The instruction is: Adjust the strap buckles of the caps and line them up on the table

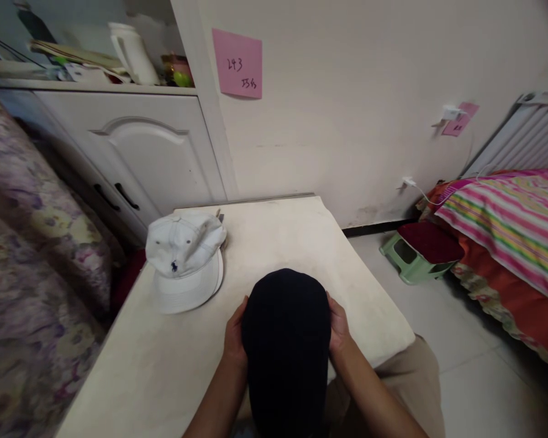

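A dark navy cap (287,340) is held up in front of me over the near edge of the white table (283,231). My left hand (235,331) grips its left side, and my right hand (338,322) grips the right side. Most of my fingers are hidden behind the cap. To the left on the table rests a white cap (182,249) with a small dark emblem, its brim facing me. Another brim edge shows beneath it, so it seems stacked on a second cap.
A white cabinet (141,146) stands behind the table at left, beside a floral curtain (41,261). On its shelf is a white jug (134,55). Pink notes (238,64) stick to the wall. At right are a green stool (422,252) and a bed with a striped cover (520,225).
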`<control>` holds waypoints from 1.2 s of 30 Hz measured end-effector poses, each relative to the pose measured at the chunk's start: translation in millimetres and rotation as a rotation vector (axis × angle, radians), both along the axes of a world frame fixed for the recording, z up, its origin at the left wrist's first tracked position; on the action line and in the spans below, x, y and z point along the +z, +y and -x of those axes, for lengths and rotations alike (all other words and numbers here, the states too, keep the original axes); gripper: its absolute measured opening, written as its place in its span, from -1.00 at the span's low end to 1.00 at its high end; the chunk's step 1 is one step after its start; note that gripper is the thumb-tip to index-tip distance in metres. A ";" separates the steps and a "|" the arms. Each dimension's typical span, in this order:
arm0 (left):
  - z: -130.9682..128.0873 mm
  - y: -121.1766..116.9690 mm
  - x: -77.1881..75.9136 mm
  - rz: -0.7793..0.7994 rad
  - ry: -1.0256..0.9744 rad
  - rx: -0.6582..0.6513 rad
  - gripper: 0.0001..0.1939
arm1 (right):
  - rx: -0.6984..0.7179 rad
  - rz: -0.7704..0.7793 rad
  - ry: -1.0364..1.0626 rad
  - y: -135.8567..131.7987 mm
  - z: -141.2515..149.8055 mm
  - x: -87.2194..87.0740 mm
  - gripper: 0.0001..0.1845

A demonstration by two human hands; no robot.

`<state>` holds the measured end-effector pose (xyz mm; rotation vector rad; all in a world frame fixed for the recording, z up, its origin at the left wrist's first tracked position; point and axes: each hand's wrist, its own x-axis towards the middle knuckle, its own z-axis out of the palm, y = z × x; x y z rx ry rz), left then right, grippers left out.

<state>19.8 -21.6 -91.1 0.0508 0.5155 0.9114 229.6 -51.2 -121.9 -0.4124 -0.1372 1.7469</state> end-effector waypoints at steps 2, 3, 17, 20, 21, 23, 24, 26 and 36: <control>0.3 0.3 -0.3 -0.014 0.013 -0.008 -0.72 | -0.024 0.004 -0.012 -1.8 0.9 -2.0 -0.81; 0.4 0.4 -0.5 -0.024 0.022 -0.009 -0.72 | -0.028 0.008 -0.025 -2.6 0.9 -3.2 -0.82; 5.1 1.1 -9.2 -0.125 0.035 0.129 -0.62 | -0.063 0.088 -0.072 2.1 2.2 -0.2 -0.86; 4.3 1.4 -7.1 -0.185 0.001 0.170 -0.43 | -0.017 0.095 -0.105 2.9 4.6 2.6 -0.87; 3.9 1.5 -5.6 -0.183 0.002 0.172 -0.42 | -0.004 0.098 -0.117 3.3 4.9 3.2 -0.86; 3.0 1.8 -2.1 -0.163 0.020 0.189 -0.47 | 0.017 0.098 -0.144 4.6 4.9 3.8 -0.85; 2.5 2.1 -0.4 -0.151 0.037 0.206 -0.50 | 0.024 0.098 -0.157 5.3 4.7 4.0 -0.85; 2.1 2.5 2.1 -0.135 0.068 0.240 -0.53 | 0.029 0.098 -0.172 6.5 3.7 4.0 -0.86; 4.7 1.9 0.0 -0.153 0.102 0.302 -0.56 | 0.082 0.084 -0.172 6.9 1.4 1.3 -0.91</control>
